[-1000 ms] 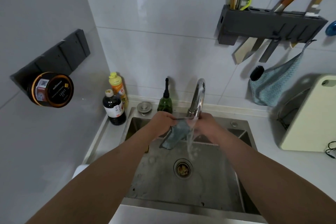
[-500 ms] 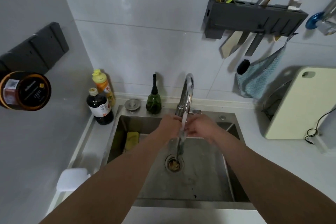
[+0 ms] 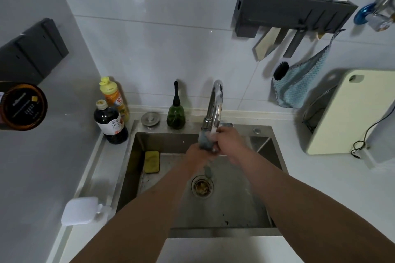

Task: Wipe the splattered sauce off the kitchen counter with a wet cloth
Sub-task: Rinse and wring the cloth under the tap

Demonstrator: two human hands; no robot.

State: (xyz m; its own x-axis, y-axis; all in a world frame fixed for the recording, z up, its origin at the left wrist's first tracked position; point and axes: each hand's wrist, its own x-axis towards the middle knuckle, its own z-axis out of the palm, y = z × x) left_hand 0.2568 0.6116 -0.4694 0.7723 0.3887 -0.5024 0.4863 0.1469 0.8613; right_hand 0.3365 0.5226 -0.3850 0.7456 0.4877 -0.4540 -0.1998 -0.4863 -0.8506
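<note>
Both hands hold one small grey-blue cloth [image 3: 205,141] under the spout of the chrome faucet [image 3: 214,104]. The left hand [image 3: 197,153] grips the lower part of the cloth with curled fingers, and the right hand [image 3: 229,140] grips its upper part, just beside the spout. The cloth is bunched between the two grips, so I judge that the person is wetting it or wringing it. Water seems to run over the cloth, and a thin stream falls from it toward the drain [image 3: 202,186] of the steel sink [image 3: 275,156].

In the left corner of the sink lies a yellow sponge [image 3: 152,161]. Behind the sink stand a green pump bottle [image 3: 175,113] and a metal sink plug [image 3: 150,118]; to the left are a dark sauce bottle [image 3: 110,123] and a yellow bottle [image 3: 114,97]. On the right part of the surface [image 3: 320,177] a pale cutting board [image 3: 350,111] leans near the wall. A blue towel [image 3: 299,85] hangs from the grey knife rack [image 3: 292,13].

For the task, only the preparation is in progress: the cloth is becoming wet. The wiping is not yet begun, because the cloth is over the sink and not on the surface. I cannot see any splattered sauce in this view, so the dirty place is probably outside the picture. Left to do: squeeze the cloth, carry it there, and wipe.
</note>
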